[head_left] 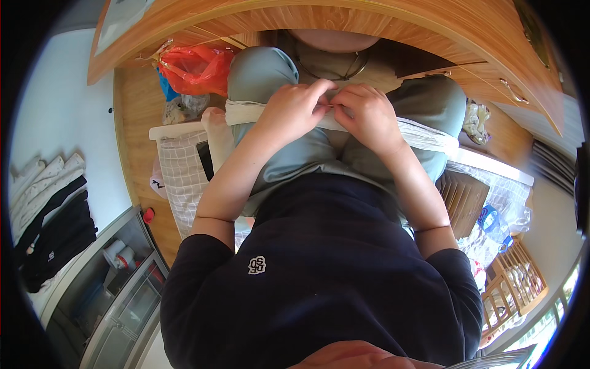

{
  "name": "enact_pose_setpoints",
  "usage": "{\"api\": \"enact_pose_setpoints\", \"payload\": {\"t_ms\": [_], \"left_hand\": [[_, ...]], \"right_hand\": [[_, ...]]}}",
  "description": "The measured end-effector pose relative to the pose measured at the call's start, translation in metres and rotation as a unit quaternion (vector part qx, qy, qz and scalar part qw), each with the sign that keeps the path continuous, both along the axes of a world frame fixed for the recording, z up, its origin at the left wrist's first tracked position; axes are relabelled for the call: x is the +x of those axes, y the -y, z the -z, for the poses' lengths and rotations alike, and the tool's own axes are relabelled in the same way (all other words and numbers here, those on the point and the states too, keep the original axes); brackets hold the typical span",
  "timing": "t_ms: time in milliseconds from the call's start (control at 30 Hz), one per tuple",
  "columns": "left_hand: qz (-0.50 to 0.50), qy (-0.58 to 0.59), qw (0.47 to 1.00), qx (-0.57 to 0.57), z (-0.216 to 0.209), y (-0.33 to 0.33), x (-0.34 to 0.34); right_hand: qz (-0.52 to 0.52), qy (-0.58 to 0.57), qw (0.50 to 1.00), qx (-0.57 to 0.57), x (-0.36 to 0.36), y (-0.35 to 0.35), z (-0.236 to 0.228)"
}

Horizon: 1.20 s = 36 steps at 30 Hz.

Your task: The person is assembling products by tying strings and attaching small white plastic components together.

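Nearest us is the navy T-shirt [350, 246], and beyond it bare forearms reach toward the knees. The left hand [298, 111] and right hand [369, 114] meet over the gap between the thighs. Both are half curled, thumbs and forefingers drawn close at the tips. The right looks pinched nearly closed, the left a little looser; we cannot tell whether either grips a strand, since anything between the fingertips is too fine to make out.

The white skein [427, 134] (a gathered band of cloth is possible, but we read it as yarn) spans the grey-green trousers [295, 150] from knee to knee, bending round the outer side of each, its middle partly hidden by the hands. We judge the step in hand to be fine fingertip work at that middle stretch; the next move calls for a light, precise pinch, with the knees kept apart so the skein stays spread.

Farther off, a checked cloth [181, 169] lies at the left and a blue-labelled plastic bottle [490, 219] at the right. Past the knees we see a red plastic bag [200, 67], a round stool seat [332, 39] and the wooden desk [393, 18]. Dark and pale clothes [58, 227] hang off to the far left.
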<state>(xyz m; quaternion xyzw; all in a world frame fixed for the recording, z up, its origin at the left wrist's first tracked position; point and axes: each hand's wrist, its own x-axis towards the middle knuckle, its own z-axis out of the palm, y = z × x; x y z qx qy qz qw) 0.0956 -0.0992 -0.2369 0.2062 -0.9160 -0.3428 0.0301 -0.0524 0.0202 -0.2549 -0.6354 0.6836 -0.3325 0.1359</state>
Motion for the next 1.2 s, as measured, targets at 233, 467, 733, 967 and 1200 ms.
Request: {"api": "enact_pose_setpoints", "payload": {"t_ms": [233,467,733,967,1200], "left_hand": [[-0.003,-0.004,1.0,-0.004,0.001,-0.001,-0.001],[0.002,-0.016,1.0,-0.01,0.004,-0.001,0.0],[0.0,-0.057,0.998,-0.021,0.007,-0.001,-0.001],[0.009,-0.019,0.999,-0.029,0.007,0.0,-0.002],[0.018,-0.073,0.994,-0.077,0.0,0.007,-0.005]], "right_hand": [[0.003,0.008,1.0,0.01,0.001,0.002,0.0],[-0.002,-0.042,0.999,0.012,0.001,0.0,-0.003],[0.004,-0.06,0.998,-0.028,0.001,0.002,0.003],[0.015,-0.038,0.998,-0.041,0.002,0.002,-0.001],[0.019,0.064,0.997,0.03,0.0,0.001,-0.011]]}}
